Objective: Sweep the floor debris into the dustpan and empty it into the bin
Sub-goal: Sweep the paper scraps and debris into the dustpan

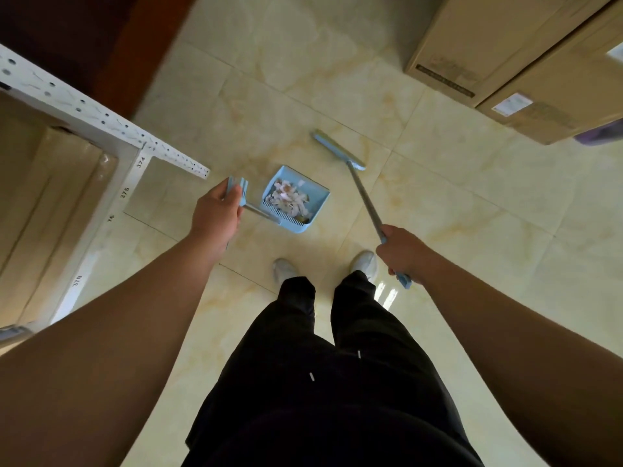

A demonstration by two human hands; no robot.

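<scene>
A light blue dustpan (315,195) sits over the tiled floor in front of my feet, holding a heap of pale paper scraps (286,197). My left hand (215,219) grips the blue top of the dustpan's long handle (237,192). My right hand (403,252) grips the broom's grey pole (365,200); its blue end sticks out below my fist. The broom head (338,149) lies on the floor beyond and right of the dustpan, apart from it. No bin is in view.
A white perforated metal shelf frame (101,121) with cardboard boxes inside stands at left. Large cardboard boxes (512,55) stand at the upper right. A dark wooden surface (84,38) fills the upper left. My feet in white shoes (285,269) stand on the glossy beige tiles.
</scene>
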